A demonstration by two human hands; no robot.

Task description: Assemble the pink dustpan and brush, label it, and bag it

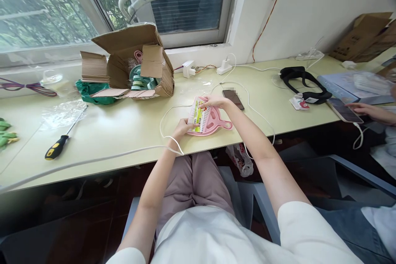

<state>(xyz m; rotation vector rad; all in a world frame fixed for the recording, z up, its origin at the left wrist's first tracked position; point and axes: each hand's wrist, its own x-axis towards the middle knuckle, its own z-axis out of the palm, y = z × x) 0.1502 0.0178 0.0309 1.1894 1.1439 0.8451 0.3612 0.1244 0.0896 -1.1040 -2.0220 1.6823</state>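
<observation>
Left hand point(183, 127): fingers pinch the near edge of the brush point(198, 116).
Right hand point(216, 101): fingers curl over the far edge of the brush and dustpan point(213, 120), pressing down.
Brush: pink, with a green label, lying in the pink dustpan.
Dustpan: flat on the table point(130, 126), near its front edge, handle pointing right.
Phone point(233, 99): just beyond the right hand.
Box point(136, 64): open, far left, well apart.
Screwdriver point(58, 146): left on the table.
Other person's hand point(366, 110): far right, on another phone point(343, 110).

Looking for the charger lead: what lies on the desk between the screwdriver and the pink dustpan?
In the head view, only a white cable loops across bare desk between screwdriver and dustpan.
</observation>
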